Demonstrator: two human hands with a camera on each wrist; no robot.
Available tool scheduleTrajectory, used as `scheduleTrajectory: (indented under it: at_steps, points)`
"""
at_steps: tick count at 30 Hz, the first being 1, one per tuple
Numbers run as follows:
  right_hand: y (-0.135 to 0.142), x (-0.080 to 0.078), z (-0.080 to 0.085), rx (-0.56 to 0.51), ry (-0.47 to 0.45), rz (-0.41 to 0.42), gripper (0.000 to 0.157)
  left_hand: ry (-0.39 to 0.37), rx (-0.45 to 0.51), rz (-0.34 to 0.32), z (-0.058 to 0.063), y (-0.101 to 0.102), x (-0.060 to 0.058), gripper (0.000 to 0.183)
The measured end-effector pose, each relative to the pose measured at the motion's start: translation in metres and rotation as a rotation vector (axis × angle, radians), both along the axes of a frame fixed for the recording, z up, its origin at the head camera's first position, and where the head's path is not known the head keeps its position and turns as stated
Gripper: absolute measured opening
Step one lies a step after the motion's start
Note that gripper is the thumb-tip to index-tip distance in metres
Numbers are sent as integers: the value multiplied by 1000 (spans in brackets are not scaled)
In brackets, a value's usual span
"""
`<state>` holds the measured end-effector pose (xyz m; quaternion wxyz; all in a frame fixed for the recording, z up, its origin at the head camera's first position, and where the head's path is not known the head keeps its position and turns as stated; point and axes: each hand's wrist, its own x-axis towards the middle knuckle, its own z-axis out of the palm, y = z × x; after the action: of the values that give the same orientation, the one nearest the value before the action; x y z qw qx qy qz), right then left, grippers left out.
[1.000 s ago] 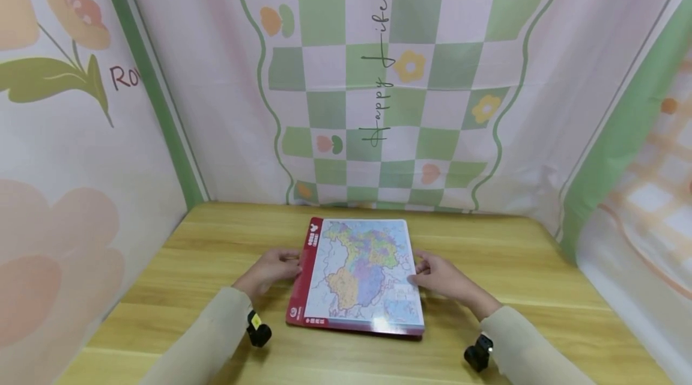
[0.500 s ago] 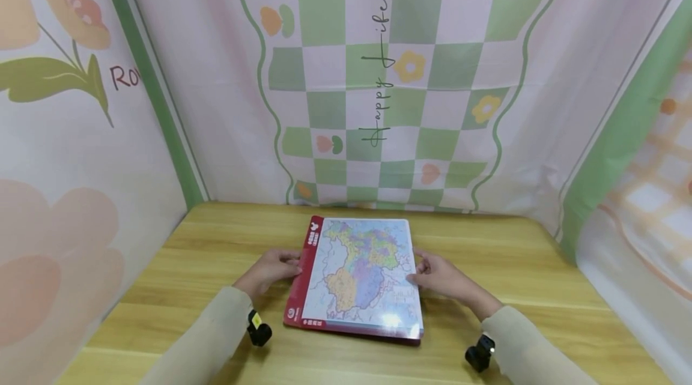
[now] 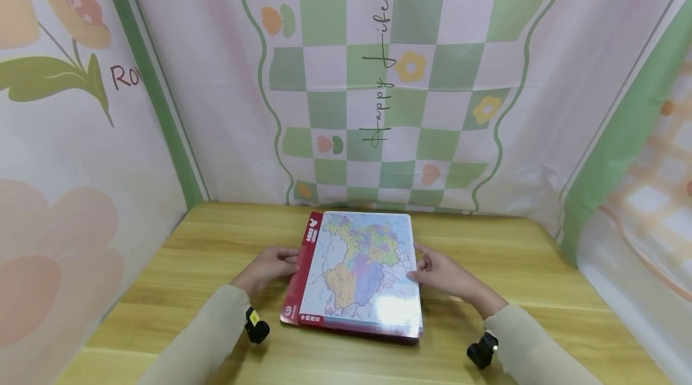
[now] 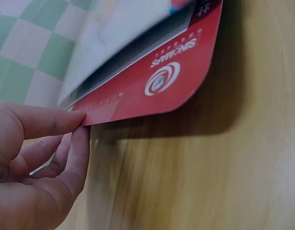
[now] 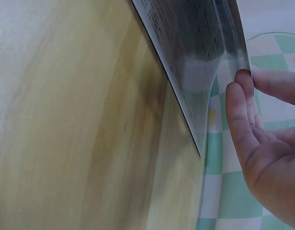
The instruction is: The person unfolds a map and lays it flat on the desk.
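Note:
A map with a red left border lies at the middle of the table, its coloured sheet raised from a red backing. My left hand pinches the red border between thumb and fingers, and the left wrist view shows a dark gap between the sheet and the red backing. At the opposite edge, my right hand pinches the sheet. Seen from the right wrist, its thumb and fingers hold a bent glossy sheet, above a lower edge that slants down. The map's underside is mostly hidden in the head view.
The wooden table reaches back to a checked green and white curtain. Floral cloth panels stand at both sides. A small black camera is strapped to each wrist.
The map's sheet has lifted a little and its near edge has shifted slightly left and toward me. The glare on it has grown. Both hands keep nearly the same places.

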<state>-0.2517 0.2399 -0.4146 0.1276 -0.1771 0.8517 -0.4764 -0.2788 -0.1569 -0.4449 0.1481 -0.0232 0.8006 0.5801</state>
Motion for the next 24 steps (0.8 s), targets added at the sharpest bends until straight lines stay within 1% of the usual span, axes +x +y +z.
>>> scheduleTrajectory:
  at_steps: [4,11,16,20,22,24]
  points:
    - [2,0,4,0,-3,7,87,25,-3,-17,-1,-5,0,46]
    - [8,1,6,10,-17,14,87,38,-31,-19,-3,-16,-4,48]
    - [10,1,11,8,-9,13,88,42,-80,-19,0,-21,-4,49]
    - [11,1,17,3,-10,12,89,23,-82,-8,3,-25,-4,48]
    - [12,0,18,-3,-11,15,89,20,-66,-4,4,-28,-4,48]
    - [14,0,19,-8,-16,7,89,21,-72,0,4,-31,-4,47]
